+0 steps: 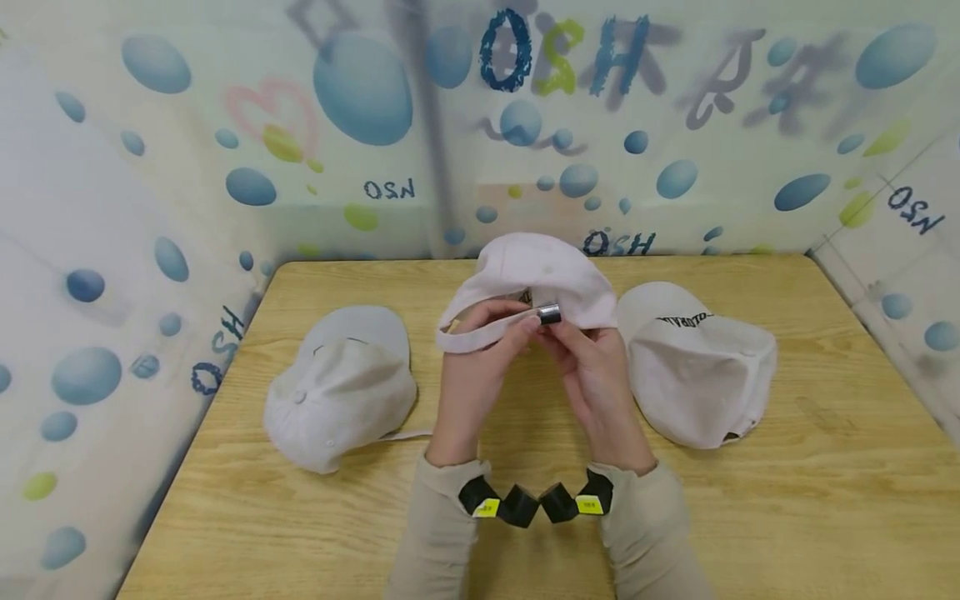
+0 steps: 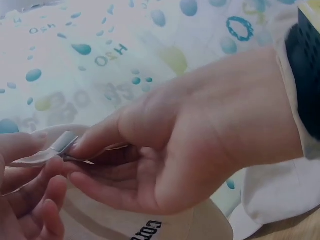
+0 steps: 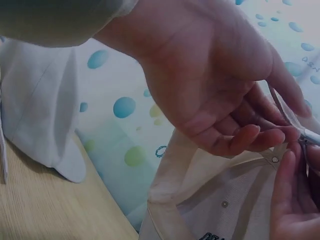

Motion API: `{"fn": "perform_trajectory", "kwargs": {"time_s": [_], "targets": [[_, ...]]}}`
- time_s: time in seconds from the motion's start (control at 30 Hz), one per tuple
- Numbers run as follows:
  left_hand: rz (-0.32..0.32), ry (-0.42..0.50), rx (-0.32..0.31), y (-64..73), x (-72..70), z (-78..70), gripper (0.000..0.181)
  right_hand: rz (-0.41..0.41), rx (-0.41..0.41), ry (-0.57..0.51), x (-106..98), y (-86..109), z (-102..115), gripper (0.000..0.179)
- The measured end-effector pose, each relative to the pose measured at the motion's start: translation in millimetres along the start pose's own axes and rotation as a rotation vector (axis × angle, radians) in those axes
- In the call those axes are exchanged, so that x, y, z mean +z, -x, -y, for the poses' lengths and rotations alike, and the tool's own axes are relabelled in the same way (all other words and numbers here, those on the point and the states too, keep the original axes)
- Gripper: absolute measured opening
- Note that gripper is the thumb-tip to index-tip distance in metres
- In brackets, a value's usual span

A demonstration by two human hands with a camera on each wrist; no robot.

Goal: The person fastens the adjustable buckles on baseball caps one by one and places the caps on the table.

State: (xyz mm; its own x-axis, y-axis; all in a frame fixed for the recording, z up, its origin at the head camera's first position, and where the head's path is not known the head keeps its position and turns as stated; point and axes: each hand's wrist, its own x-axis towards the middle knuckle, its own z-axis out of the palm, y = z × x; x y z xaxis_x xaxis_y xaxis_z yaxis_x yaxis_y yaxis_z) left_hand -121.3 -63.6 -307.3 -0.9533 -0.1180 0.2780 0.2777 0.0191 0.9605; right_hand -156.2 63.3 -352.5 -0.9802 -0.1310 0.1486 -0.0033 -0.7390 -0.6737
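Observation:
A white baseball cap [image 1: 547,267] is held up above the table, its back opening towards me. My left hand [image 1: 476,375] pinches the cap's strap [image 1: 480,337] beside the silver metal buckle [image 1: 550,313]. On the buckle's other side, the thumb and fingers of my right hand [image 1: 600,379] pinch the strap. The left wrist view shows the buckle [image 2: 64,142] between both hands' fingertips. Inside the cap [image 3: 225,195], a snap and part of dark lettering appear in the right wrist view. The fingers hide part of the strap.
A second white cap [image 1: 341,400] lies on the wooden table [image 1: 225,533] at the left, its loose strap stretching towards my left wrist. To the right lies another white cap [image 1: 697,375] with dark lettering. A patterned wall covering [image 1: 450,167] stands behind the table.

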Motion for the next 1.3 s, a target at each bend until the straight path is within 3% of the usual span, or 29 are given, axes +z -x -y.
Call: {"fn": "perform_trajectory", "kwargs": {"time_s": [0.23,0.47,0.87,1.07,1.3], "targets": [[0.052,0.089,-0.048,-2.6,-1.8,8.6,0.023,-0.025,0.027,-0.104,-1,-0.8,2,0.029],[-0.008,0.160,-0.037,-6.2,-2.1,27.8,0.025,-0.009,0.074,-0.176,-1,-0.7,0,0.027],[0.034,0.218,-0.049,-6.3,-5.6,22.7,0.023,0.112,0.114,-0.162,-5,1.2,3,0.014],[0.055,0.203,-0.027,-6.0,-5.4,21.3,0.021,0.129,0.092,-0.135,-7,2.2,4,0.017],[0.046,0.196,-0.052,-5.7,-4.7,20.3,0.018,0.130,0.107,-0.130,-4,1.5,0,0.017]]}}
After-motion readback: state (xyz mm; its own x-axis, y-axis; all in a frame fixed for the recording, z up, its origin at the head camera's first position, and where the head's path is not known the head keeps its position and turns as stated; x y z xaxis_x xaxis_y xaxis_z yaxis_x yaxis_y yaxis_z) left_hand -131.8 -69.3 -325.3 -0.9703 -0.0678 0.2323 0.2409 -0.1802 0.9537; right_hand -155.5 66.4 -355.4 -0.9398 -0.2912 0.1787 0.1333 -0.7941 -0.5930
